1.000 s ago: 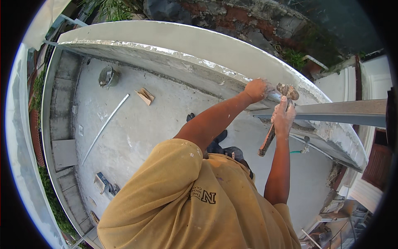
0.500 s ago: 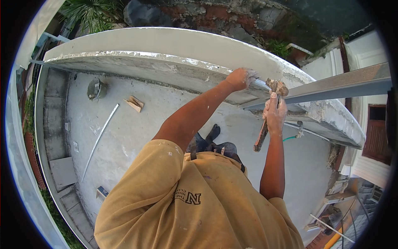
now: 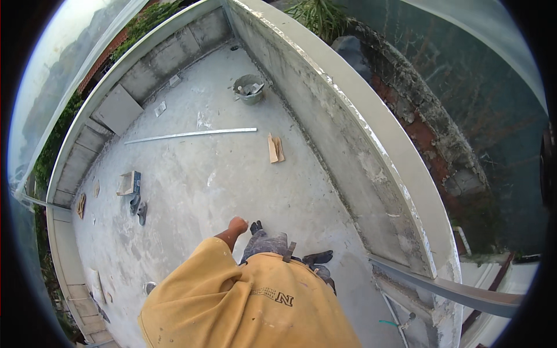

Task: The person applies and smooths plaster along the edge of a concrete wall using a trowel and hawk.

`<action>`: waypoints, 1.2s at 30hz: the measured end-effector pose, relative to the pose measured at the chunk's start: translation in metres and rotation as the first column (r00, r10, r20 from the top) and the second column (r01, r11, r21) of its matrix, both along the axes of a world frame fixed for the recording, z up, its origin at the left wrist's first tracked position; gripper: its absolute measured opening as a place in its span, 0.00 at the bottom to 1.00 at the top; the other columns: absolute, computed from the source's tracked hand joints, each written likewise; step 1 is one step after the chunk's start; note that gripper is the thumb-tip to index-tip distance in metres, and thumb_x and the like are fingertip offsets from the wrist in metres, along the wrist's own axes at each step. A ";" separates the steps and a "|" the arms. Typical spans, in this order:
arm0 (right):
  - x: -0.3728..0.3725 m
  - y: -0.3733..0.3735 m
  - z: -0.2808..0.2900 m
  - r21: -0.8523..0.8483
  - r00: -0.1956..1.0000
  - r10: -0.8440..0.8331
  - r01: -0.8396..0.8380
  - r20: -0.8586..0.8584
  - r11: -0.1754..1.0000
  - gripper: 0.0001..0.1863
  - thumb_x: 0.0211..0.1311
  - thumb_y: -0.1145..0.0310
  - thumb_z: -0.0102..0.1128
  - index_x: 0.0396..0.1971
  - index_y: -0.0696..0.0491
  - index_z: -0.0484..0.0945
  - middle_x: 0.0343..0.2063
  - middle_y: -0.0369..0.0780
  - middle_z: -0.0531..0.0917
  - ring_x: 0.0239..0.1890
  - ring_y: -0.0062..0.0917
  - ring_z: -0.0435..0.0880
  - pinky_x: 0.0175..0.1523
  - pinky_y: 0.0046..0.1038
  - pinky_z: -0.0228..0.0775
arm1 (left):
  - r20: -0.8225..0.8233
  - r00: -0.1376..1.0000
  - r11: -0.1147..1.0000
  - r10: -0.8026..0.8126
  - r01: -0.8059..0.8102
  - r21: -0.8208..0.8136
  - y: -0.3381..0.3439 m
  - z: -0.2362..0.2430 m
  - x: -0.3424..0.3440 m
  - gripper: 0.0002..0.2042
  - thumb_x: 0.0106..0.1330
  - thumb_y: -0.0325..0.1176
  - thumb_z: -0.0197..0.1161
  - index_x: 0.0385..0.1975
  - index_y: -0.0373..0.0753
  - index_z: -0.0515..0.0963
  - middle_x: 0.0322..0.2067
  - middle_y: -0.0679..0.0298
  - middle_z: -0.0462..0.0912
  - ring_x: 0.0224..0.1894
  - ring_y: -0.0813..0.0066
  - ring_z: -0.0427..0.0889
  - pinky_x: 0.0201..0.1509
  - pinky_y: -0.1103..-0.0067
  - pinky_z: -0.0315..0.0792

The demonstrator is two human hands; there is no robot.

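My left hand [image 3: 238,225] hangs low at my left side over the concrete floor, near my dark-shod feet. Its fingers look curled; whether they hold anything is too small to make out. My right hand is hidden from view by my body in the yellow shirt [image 3: 243,301]. To my right runs the low parapet wall [image 3: 342,127], with chipped white patches along its edge. A grey metal bar [image 3: 458,293] crosses it at the lower right, above a pipe with a green hose [image 3: 386,322].
A bucket [image 3: 249,95], long metal strip [image 3: 191,134] and folded cardboard [image 3: 275,149] lie on the floor [image 3: 203,180]. An open box [image 3: 127,184] with boots [image 3: 141,213] sits at left, near a leaning board [image 3: 116,109]. Greenery and murky water show beyond the walls.
My view has swung round leftward along the terrace. My left hand has left the wall edge and dropped beside me. My right hand and the hammer-like tool are now out of sight.
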State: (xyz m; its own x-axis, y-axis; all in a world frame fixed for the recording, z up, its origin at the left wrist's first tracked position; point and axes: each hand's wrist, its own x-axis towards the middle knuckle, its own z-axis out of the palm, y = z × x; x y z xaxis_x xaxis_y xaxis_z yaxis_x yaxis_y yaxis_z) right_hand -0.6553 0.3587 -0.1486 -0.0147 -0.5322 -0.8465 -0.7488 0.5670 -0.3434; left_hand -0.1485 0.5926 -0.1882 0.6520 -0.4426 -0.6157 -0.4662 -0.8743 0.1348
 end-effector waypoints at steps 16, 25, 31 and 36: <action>0.350 0.037 0.000 0.211 0.914 0.373 -0.338 -0.159 0.917 0.27 0.55 0.58 0.65 0.42 0.70 0.79 0.37 0.49 0.84 0.33 0.35 0.84 0.40 0.35 0.75 | -0.255 0.933 0.900 0.253 -0.324 -0.292 0.121 -0.012 0.210 0.19 0.60 0.47 0.54 0.38 0.40 0.84 0.34 0.47 0.83 0.42 0.50 0.82 0.50 0.63 0.74; 0.705 -0.052 0.008 0.171 0.885 0.407 -0.447 0.227 0.878 0.07 0.56 0.71 0.62 0.25 0.58 0.75 0.16 0.38 0.76 0.13 0.24 0.75 0.17 0.28 0.68 | -0.303 0.877 0.715 0.373 -0.480 -0.509 0.002 0.074 0.350 0.22 0.64 0.48 0.57 0.44 0.34 0.81 0.39 0.47 0.84 0.43 0.56 0.83 0.50 0.68 0.74; 0.915 -0.028 0.098 -0.125 0.397 0.852 -0.879 0.340 0.460 0.14 0.53 0.65 0.65 0.32 0.60 0.77 0.23 0.42 0.82 0.24 0.27 0.82 0.31 0.32 0.74 | -0.773 0.363 0.363 0.521 -0.913 -0.185 -0.029 0.108 0.480 0.25 0.68 0.54 0.55 0.49 0.36 0.77 0.39 0.60 0.84 0.40 0.66 0.83 0.45 0.70 0.74; 1.036 0.008 0.147 -0.325 0.160 0.924 -0.904 0.349 0.279 0.18 0.56 0.60 0.64 0.38 0.60 0.78 0.25 0.42 0.82 0.24 0.26 0.82 0.29 0.28 0.75 | -0.973 -0.198 0.054 0.116 -0.977 0.205 -0.070 0.126 0.589 0.16 0.69 0.44 0.58 0.44 0.37 0.71 0.41 0.59 0.80 0.37 0.67 0.81 0.42 0.69 0.76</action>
